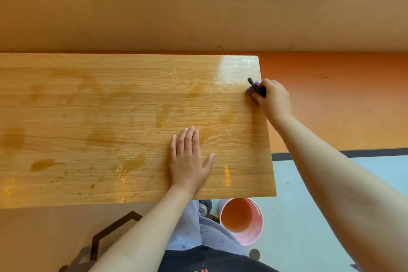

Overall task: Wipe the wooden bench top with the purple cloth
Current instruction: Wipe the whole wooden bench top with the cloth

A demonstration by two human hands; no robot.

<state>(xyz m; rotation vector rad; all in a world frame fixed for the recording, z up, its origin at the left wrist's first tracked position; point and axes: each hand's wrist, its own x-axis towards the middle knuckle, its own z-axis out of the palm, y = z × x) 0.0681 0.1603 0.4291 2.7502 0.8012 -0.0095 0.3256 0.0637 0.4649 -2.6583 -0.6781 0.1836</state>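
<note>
The wooden bench top [110, 117] fills the left and middle of the view, light oak with damp darker patches and a glossy wet sheen near its far right corner. My right hand [273, 99] is at the bench's right edge, closed on the purple cloth [251, 90], which has a dark strap or trim sticking out. Most of the cloth is hidden under my fingers. My left hand [189, 157] lies flat on the bench near the front edge, palm down, fingers spread, holding nothing.
A pink bucket [254, 238] stands on the floor below the bench's front right corner, next to my legs. An orange-brown wall rises behind the bench. Orange and pale blue floor lies to the right.
</note>
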